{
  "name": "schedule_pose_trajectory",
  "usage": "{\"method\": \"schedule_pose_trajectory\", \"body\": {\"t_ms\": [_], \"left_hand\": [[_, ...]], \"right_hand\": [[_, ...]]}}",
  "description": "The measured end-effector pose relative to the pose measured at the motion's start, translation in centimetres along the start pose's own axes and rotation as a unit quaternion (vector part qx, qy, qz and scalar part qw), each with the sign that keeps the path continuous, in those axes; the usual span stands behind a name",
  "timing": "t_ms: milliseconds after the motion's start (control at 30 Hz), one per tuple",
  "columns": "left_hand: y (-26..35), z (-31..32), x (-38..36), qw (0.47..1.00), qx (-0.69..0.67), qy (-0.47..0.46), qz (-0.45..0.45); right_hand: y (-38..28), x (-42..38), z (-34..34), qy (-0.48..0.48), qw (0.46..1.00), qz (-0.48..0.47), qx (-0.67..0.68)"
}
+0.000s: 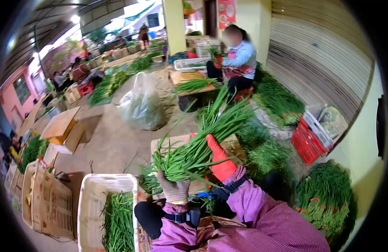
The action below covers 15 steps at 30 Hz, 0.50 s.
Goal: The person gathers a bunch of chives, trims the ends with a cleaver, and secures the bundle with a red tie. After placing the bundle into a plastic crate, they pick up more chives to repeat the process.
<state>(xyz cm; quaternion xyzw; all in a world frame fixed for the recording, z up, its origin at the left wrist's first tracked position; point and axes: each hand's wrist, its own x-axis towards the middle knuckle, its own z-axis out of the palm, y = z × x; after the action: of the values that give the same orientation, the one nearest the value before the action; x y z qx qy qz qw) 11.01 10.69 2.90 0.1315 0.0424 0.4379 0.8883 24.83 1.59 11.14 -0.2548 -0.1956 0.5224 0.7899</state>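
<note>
A loose bundle of long green stalks (190,153) is held up over a board (160,145), its leafy tips pointing up and to the right. My left hand (173,187), in a greyish knit glove, grips the bundle's lower left end from below. Around its right side is my right hand (221,159), in a red-orange glove, with the thumb upright against the stalks. More stalks lie on the board under the bundle, partly hidden by it.
A white crate (87,210) with greens stands at left front. Tied bundles (326,197) and a red crate (307,140) are at right. Ahead are a filled plastic bag (143,107) and a seated co-worker (240,59) holding greens beside a low table (187,77).
</note>
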Motion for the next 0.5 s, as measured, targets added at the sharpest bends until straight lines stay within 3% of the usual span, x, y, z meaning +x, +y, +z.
{"method": "schedule_pose_trajectory", "body": {"t_ms": [67,100,133,167,200,233,267,300,333,367,400,467,500], "left_hand": [[-5.0,-0.1,0.1,0.993,-0.067,0.06,-0.076],[-7.0,0.2,-0.5,0.988,-0.056,0.078,-0.12],[-8.4,0.3,-1.1,0.981,-0.045,0.097,-0.162],[-8.9,2.0,-2.0,0.964,-0.069,0.066,-0.248],[-9.9,3.8,-3.7,0.962,0.03,0.098,-0.252],[-10.6,2.3,-3.9,0.936,0.049,0.052,-0.344],[-10.9,-0.7,-4.0,0.9,0.069,0.004,-0.431],[-10.9,-4.8,-2.9,0.796,-0.104,-0.078,-0.592],[-8.6,-1.1,-3.8,0.813,0.259,-0.042,-0.52],[-7.0,1.4,-3.8,0.799,0.385,-0.065,-0.459],[-6.6,3.0,-3.2,0.77,0.501,-0.087,-0.387],[-8.2,4.5,-1.4,0.794,0.58,-0.122,-0.132],[-9.0,5.3,0.1,0.713,0.676,-0.184,0.029]], "right_hand": [[-1.8,0.1,-3.1,0.012,0.994,-0.1,-0.04],[-2.1,1.1,-6.0,0.026,0.992,-0.115,-0.037],[-3.4,0.5,-5.6,0.103,0.987,-0.108,-0.061],[-4.2,0.7,-7.5,0.122,0.975,-0.122,-0.137],[-4.7,0.9,-9.1,0.141,0.958,-0.134,-0.212],[-5.8,-0.5,-7.7,0.162,0.94,-0.2,-0.225],[-6.5,-0.6,-8.8,0.168,0.939,-0.204,-0.222],[-7.2,-0.4,-10.3,0.186,0.914,-0.216,-0.289],[-8.0,-0.4,-11.3,0.205,0.884,-0.227,-0.354],[-8.7,-1.5,-10.5,0.196,0.885,-0.222,-0.36],[-8.4,-0.1,-14.4,0.196,0.856,-0.234,-0.418],[-8.2,-0.6,-14.1,0.191,0.864,-0.244,-0.397],[-7.9,-1.0,-13.4,0.192,0.865,-0.243,-0.395]]}}
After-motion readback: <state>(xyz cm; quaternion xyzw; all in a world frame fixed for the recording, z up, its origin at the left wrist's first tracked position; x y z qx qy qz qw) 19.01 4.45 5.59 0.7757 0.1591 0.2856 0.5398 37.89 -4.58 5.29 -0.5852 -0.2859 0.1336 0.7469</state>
